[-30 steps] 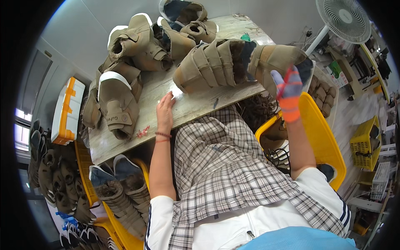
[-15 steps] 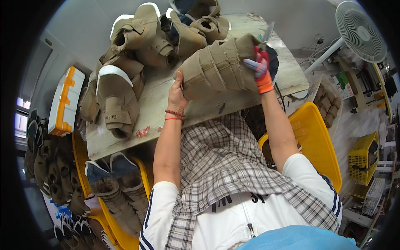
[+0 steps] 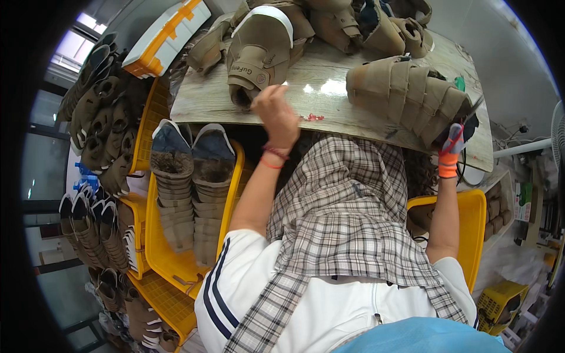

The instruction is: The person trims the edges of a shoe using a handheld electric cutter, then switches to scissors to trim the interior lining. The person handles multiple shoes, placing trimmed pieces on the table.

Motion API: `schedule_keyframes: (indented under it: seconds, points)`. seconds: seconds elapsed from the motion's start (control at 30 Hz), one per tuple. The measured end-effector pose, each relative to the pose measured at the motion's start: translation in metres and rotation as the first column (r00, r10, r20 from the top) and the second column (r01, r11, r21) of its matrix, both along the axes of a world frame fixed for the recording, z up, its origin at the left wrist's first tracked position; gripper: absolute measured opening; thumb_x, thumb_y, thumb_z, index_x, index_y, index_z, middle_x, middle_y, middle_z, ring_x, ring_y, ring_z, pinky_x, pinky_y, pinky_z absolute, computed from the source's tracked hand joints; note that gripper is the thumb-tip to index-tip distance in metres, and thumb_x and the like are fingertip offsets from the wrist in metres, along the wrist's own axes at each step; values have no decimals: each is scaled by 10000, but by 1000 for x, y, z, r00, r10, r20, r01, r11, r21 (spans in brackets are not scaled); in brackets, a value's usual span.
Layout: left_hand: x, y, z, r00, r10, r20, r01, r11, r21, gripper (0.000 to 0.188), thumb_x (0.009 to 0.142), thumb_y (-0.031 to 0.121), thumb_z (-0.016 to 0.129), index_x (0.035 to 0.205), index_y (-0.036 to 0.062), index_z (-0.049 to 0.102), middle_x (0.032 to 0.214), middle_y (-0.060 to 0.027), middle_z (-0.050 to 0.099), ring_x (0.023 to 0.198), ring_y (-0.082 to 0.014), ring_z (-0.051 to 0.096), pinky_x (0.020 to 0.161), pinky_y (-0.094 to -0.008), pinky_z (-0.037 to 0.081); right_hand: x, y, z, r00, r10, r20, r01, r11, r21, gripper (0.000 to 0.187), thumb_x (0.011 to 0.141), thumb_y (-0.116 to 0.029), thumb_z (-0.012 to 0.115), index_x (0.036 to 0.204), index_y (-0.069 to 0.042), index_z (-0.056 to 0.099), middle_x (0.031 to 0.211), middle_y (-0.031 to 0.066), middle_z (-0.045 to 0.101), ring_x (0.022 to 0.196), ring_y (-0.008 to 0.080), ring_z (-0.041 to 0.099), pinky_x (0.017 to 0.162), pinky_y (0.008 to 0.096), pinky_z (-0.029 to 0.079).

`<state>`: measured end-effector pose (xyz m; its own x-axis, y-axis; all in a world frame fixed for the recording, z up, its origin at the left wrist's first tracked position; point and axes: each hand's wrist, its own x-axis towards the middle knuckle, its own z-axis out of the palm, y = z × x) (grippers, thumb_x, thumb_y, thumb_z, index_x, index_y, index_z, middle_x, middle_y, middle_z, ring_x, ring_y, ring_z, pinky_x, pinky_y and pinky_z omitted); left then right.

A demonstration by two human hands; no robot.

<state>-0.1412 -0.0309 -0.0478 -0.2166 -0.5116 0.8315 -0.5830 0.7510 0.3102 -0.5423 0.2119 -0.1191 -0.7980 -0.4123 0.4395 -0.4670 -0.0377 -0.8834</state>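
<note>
My left hand [image 3: 275, 117], bare with red bands at the wrist, is at the table's front edge with its fingers loosely bent and slightly blurred. It is beside the lower end of a brown shoe upper [image 3: 257, 50] with a white rim; whether it touches cannot be made out. My right hand [image 3: 452, 144], in a grey and orange glove, is closed around red-handled scissors [image 3: 474, 108], blades pointing up and away. Just left of the scissors, a row of nested brown shoe uppers [image 3: 406, 97] lies on the table [image 3: 321, 97].
More uppers [image 3: 335, 23] are heaped along the table's back. A yellow basket [image 3: 154, 235] with stacked uppers stands at lower left, and another yellow basket [image 3: 471, 235] is beside my right arm. A white and orange box [image 3: 162, 41] is at upper left. Shoe piles fill the left side.
My left hand has let go of the nested uppers and moved left to the single upper. The nested uppers now rest on the table. My right hand still holds the scissors; the view has shifted.
</note>
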Motion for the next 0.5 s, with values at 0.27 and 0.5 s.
schedule_keyframes:
  seconds: [0.27,0.5]
  points:
    - [82,-98,-16,990,121,75,-126,990,61,823,672,-29,642,1397,159,299,1382,-183,302,1249,-395,327,998,-456,318,3,18,-24,995,-94,22,96,945,-311,317,967,-295,469,1081,-17,570,862,54,598,762,151,549,657,287,445]
    - [94,-131,37,970,-208,129,206,978,29,717,689,-137,385,1323,192,453,1249,-111,530,1125,-310,528,869,-347,473,48,38,32,975,84,206,-74,996,-58,444,954,-408,445,1129,-13,551,767,23,588,581,70,499,531,210,396]
